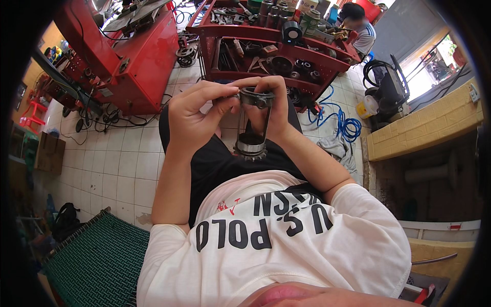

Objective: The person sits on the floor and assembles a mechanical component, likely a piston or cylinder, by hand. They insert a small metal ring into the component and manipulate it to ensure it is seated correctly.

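Observation:
Above my lap hangs a dark metal part (pixel 250 147), with a ring at its top, narrow straight sides and a toothed ring at its lower end. My right hand (pixel 276 115) curls its fingers over the upper ring from the right and grips it. On the other side, my left hand (pixel 194 115) is closed, thumb and forefinger pinching at the left edge of that ring. Whether a small separate piece sits between those fingertips is hard to make out. The lower toothed end is held by neither hand.
A red tool trolley (pixel 276 47) carrying tools, cans and metal parts stands ahead. To its left is a large red machine (pixel 135 66). Blue hose (pixel 349 129) lies coiled on the tiled floor at right. A green woven seat (pixel 97 256) is at lower left. Another person (pixel 362 36) is at far right.

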`<control>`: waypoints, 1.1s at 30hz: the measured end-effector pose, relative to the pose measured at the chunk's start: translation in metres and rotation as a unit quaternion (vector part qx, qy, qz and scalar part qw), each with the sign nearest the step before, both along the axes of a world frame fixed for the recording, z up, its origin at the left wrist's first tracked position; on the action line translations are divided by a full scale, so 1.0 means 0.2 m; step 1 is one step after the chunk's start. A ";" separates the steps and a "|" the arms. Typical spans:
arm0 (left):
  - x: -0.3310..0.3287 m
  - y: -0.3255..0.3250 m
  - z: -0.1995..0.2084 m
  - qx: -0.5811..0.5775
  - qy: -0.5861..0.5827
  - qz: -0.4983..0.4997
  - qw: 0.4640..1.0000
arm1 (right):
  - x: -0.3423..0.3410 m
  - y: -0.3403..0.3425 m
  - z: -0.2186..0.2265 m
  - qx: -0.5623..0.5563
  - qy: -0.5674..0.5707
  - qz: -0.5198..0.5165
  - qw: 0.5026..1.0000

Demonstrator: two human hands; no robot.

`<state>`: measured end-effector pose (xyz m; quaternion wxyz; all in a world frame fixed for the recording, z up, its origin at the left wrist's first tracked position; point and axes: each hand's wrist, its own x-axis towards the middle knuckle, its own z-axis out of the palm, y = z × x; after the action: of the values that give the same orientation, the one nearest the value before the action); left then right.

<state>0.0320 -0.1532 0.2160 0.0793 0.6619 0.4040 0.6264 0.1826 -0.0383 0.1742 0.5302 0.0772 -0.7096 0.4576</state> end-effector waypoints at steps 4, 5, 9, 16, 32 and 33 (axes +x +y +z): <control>-0.02 -0.05 0.01 -0.107 -0.140 -0.074 0.982 | 0.04 0.09 0.17 0.231 -0.020 -0.082 0.969; -0.03 -0.05 0.00 -0.126 -0.177 -0.092 0.972 | 0.05 0.12 0.21 0.289 -0.027 -0.103 0.951; -0.03 0.01 -0.02 -0.163 -0.234 -0.112 0.952 | 0.06 0.12 0.19 0.324 -0.039 -0.144 0.934; -0.05 0.08 -0.10 -0.230 -0.292 -0.103 0.923 | 0.04 0.21 0.06 0.272 -0.107 -0.147 0.945; 0.02 0.22 -0.28 -0.207 -0.332 0.017 0.920 | -0.09 0.14 -0.28 -0.247 -0.114 0.041 0.961; 0.01 0.23 -0.29 -0.220 -0.325 0.010 0.919 | -0.07 0.16 -0.29 -0.247 -0.126 0.045 0.960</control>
<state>0.0334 -0.1080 0.1581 0.3442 0.3834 0.4900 0.7031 0.1677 -0.0070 0.1170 0.4180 -0.0830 -0.6312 0.6480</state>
